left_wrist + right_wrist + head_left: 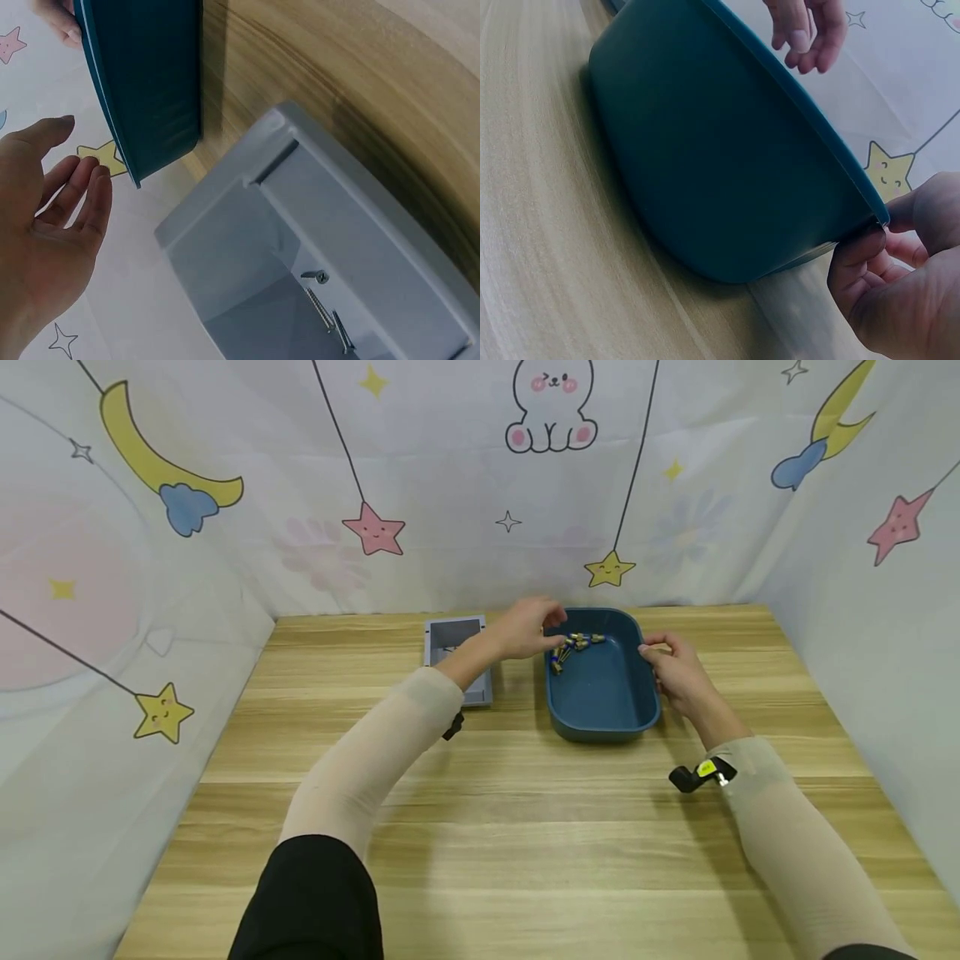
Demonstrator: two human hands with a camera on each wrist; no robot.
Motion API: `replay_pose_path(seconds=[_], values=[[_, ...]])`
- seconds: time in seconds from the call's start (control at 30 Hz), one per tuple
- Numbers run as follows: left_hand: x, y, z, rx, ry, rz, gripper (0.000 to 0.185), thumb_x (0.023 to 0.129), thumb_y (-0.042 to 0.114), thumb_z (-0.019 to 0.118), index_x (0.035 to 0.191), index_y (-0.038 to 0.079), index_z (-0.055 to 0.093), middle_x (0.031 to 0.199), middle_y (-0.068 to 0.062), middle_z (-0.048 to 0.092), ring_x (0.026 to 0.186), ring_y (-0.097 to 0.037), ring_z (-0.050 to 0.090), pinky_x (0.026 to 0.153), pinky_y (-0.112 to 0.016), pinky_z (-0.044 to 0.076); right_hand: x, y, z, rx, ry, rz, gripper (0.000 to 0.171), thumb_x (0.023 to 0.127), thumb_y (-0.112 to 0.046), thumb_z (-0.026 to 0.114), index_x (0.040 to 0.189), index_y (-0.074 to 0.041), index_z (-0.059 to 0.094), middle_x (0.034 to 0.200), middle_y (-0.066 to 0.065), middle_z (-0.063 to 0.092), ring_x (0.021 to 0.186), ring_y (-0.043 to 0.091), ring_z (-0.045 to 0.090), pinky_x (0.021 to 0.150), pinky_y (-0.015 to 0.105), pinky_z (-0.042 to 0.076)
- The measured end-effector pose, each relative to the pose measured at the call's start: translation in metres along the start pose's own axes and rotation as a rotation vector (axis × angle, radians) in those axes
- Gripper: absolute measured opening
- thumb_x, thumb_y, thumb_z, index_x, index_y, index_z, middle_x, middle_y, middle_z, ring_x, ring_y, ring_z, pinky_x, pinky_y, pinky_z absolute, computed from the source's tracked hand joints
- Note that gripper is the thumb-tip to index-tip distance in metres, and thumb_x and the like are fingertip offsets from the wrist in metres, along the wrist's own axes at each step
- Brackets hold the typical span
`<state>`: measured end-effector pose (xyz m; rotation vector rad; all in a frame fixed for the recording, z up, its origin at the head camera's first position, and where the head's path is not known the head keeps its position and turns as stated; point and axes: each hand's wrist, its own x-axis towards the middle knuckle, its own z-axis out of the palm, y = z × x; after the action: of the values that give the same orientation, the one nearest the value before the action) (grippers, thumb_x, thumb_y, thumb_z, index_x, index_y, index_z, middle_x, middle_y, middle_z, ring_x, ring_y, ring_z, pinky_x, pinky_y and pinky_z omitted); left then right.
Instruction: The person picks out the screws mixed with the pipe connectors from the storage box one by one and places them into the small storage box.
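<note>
Raised over the left rim of a dark blue plastic bin (607,693) is my left hand (525,628), palm inward. Its fingers bend loosely with nothing between them, as the left wrist view also shows. Several small brass-coloured fittings with blue bands (577,642) lie at the bin's far left inside, just under those fingertips. My right hand (678,677) pinches the bin's right rim, thumb on top and fingers beneath; the right wrist view shows this grip (889,277) close up.
Left of the bin, partly behind my left forearm, stands a grey plastic box (478,696). Several screws (320,311) lie inside it. Both containers are on a wood-grain table (525,843), near its back edge. A white printed cloth (450,468) hangs behind and at the sides.
</note>
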<state>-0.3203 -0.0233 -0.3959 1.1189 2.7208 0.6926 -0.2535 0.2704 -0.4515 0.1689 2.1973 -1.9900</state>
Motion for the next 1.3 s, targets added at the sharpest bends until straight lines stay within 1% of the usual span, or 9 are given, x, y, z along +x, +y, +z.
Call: replay_pose_path(seconds=[0.23,0.33,0.43,0.53,0.63,0.83,0.97,1.13,1.3], values=[[0.008,0.003,0.009,-0.002,0.031,-0.018,0.042,0.103,0.025,0.072,0.136,-0.001,0.063,0.128,-0.011,0.064,0.117,-0.022,0.062,0.102,-0.031,0.050,0.002,0.001,-0.002,0.004,-0.005,0.011,0.025,0.111,-0.020,0.057,0.131,-0.009,0.049,0.074,-0.008,0.055,0.056,0.005,0.046,0.047,0.022,0.038],[0.013,0.002,0.014,-0.019,0.051,-0.021,0.041,0.103,0.024,0.073,0.135,-0.001,0.064,0.127,-0.011,0.065,0.117,-0.023,0.063,0.101,-0.031,0.050,0.003,0.001,-0.003,0.000,-0.005,0.015,0.024,0.111,-0.021,0.057,0.131,-0.010,0.049,0.074,-0.008,0.054,0.056,0.005,0.045,0.047,0.022,0.037],[0.017,0.002,0.018,-0.036,0.055,-0.018,0.041,0.102,0.022,0.074,0.134,-0.002,0.065,0.126,-0.012,0.066,0.117,-0.025,0.064,0.101,-0.032,0.051,0.003,0.000,-0.003,0.000,-0.005,0.020,0.024,0.111,-0.021,0.057,0.131,-0.010,0.049,0.075,-0.008,0.054,0.057,0.005,0.046,0.047,0.022,0.038],[0.019,0.004,0.022,-0.041,0.040,-0.012,0.041,0.102,0.021,0.074,0.133,-0.003,0.065,0.126,-0.013,0.066,0.118,-0.028,0.064,0.101,-0.031,0.051,0.002,0.000,-0.003,-0.002,-0.004,0.023,0.025,0.111,-0.021,0.057,0.131,-0.009,0.048,0.075,-0.008,0.055,0.057,0.005,0.047,0.047,0.022,0.038],[0.021,0.008,0.025,-0.032,0.018,-0.007,0.039,0.102,0.021,0.073,0.133,-0.002,0.065,0.126,-0.013,0.066,0.118,-0.027,0.064,0.101,-0.031,0.051,0.001,0.000,-0.003,0.007,-0.005,0.027,0.026,0.111,-0.021,0.057,0.132,-0.009,0.048,0.076,-0.008,0.056,0.057,0.005,0.048,0.047,0.022,0.039],[0.026,0.010,0.033,0.026,-0.045,-0.011,0.040,0.103,0.022,0.072,0.135,-0.001,0.064,0.126,-0.013,0.065,0.115,-0.023,0.063,0.099,-0.029,0.051,0.000,0.000,-0.003,0.001,-0.002,0.026,0.026,0.111,-0.022,0.057,0.132,-0.009,0.049,0.076,-0.008,0.057,0.058,0.005,0.048,0.047,0.022,0.039],[0.028,0.012,0.037,0.048,-0.066,-0.015,0.041,0.104,0.023,0.071,0.136,-0.001,0.063,0.127,-0.013,0.065,0.114,-0.021,0.062,0.099,-0.030,0.051,0.000,0.001,-0.002,-0.001,0.003,0.024,0.024,0.111,-0.022,0.057,0.130,-0.009,0.050,0.076,-0.007,0.055,0.057,0.005,0.047,0.047,0.021,0.038],[0.030,0.015,0.040,0.083,-0.077,-0.044,0.041,0.104,0.024,0.071,0.137,0.002,0.063,0.127,-0.011,0.065,0.113,-0.020,0.061,0.098,-0.031,0.051,0.001,0.001,-0.001,-0.001,0.005,0.023,0.021,0.111,-0.021,0.057,0.128,-0.011,0.050,0.073,-0.008,0.054,0.056,0.005,0.046,0.047,0.022,0.037],[0.034,0.018,0.043,0.140,-0.110,-0.080,0.039,0.105,0.025,0.069,0.138,0.004,0.063,0.125,-0.008,0.063,0.111,-0.019,0.060,0.097,-0.030,0.050,0.001,0.000,0.000,0.011,0.008,0.023,0.019,0.111,-0.020,0.057,0.127,-0.012,0.051,0.072,-0.008,0.053,0.054,0.005,0.045,0.046,0.022,0.037]])
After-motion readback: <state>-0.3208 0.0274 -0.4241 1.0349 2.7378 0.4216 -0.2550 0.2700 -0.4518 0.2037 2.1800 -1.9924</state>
